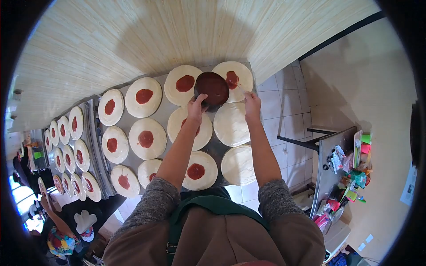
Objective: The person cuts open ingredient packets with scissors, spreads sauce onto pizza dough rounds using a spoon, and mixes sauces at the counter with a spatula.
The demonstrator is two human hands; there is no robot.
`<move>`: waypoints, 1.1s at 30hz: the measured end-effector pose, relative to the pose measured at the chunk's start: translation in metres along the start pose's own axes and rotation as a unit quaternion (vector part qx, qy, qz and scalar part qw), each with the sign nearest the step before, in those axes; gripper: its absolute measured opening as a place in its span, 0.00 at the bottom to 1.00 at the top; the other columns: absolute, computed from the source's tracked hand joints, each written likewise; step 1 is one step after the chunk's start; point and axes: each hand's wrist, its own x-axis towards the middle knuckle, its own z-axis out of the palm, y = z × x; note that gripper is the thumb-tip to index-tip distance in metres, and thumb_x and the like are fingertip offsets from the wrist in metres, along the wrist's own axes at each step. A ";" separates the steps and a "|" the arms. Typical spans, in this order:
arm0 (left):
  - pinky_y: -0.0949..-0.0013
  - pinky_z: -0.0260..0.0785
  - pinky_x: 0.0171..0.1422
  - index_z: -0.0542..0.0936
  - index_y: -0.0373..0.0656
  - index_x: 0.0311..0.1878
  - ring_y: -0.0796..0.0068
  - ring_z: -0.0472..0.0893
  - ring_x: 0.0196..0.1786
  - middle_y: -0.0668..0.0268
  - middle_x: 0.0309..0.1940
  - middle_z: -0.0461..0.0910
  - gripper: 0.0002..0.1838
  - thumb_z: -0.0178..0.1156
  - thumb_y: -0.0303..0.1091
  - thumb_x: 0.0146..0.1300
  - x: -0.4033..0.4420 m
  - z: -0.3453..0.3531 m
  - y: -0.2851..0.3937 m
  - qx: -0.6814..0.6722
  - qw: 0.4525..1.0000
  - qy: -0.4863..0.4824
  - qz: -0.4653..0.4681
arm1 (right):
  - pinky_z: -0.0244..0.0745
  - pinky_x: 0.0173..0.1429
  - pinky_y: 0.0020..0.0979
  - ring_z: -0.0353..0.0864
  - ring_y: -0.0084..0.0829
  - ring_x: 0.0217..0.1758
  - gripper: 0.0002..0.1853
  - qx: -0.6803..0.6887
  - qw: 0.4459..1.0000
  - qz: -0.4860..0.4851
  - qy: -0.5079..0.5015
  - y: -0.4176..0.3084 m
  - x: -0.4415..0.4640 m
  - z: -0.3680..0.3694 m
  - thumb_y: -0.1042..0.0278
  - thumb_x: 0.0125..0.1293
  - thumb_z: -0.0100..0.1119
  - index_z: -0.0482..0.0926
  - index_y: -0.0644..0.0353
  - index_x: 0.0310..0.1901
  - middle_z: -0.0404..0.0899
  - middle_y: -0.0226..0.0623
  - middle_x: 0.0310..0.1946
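Brown top (222, 235) nearest camera; left hand (196, 106) grips sauce bowl (211, 74) by near edge, thumb over rim, above two far dough rounds (179, 73); right hand (252, 105) nearly closed, can't tell if holding anything; bowl could tip if one-sided grip slips, spilling sauce (215, 90) over dough

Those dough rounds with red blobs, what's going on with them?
A person holds a dark bowl of red sauce in the left hand, over the table. The right hand is beside the far-right round, its fingers pinched; anything in them is too small to tell. That round has sauce. The two nearer ones, a middle round and a near round, show none. Another person is off to the left.
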 end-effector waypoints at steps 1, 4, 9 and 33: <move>0.67 0.70 0.53 0.77 0.44 0.49 0.74 0.77 0.47 0.68 0.47 0.78 0.21 0.65 0.41 0.53 -0.004 -0.002 0.001 0.003 1.000 0.004 0.001 | 0.63 0.24 0.28 0.70 0.25 0.21 0.08 -0.130 0.985 -0.101 0.044 -0.001 0.004 0.003 0.64 0.65 0.57 0.77 0.58 0.31 0.72 0.26 0.19; 0.66 0.70 0.54 0.76 0.44 0.50 0.74 0.76 0.48 0.67 0.46 0.78 0.21 0.65 0.40 0.53 -0.011 -0.011 0.000 0.012 1.000 0.002 -0.004 | 0.70 0.29 0.36 0.78 0.35 0.26 0.07 -0.441 0.829 -0.327 0.108 -0.013 0.003 0.005 0.65 0.65 0.56 0.77 0.58 0.33 0.77 0.36 0.22; 0.66 0.69 0.55 0.75 0.44 0.52 0.74 0.75 0.49 0.68 0.45 0.78 0.22 0.65 0.38 0.54 -0.025 -0.017 -0.008 0.015 0.999 -0.029 -0.012 | 0.74 0.33 0.36 0.83 0.40 0.31 0.07 -0.478 0.808 -0.335 0.079 -0.048 -0.036 -0.002 0.65 0.65 0.57 0.77 0.58 0.37 0.82 0.40 0.29; 0.69 0.69 0.52 0.76 0.48 0.52 0.80 0.76 0.47 0.73 0.45 0.78 0.19 0.64 0.37 0.56 -0.102 -0.049 -0.047 0.085 0.991 -0.093 -0.038 | 0.70 0.30 0.37 0.77 0.37 0.26 0.05 -0.508 0.796 -0.313 0.100 -0.007 -0.174 -0.094 0.65 0.66 0.57 0.77 0.56 0.36 0.77 0.37 0.23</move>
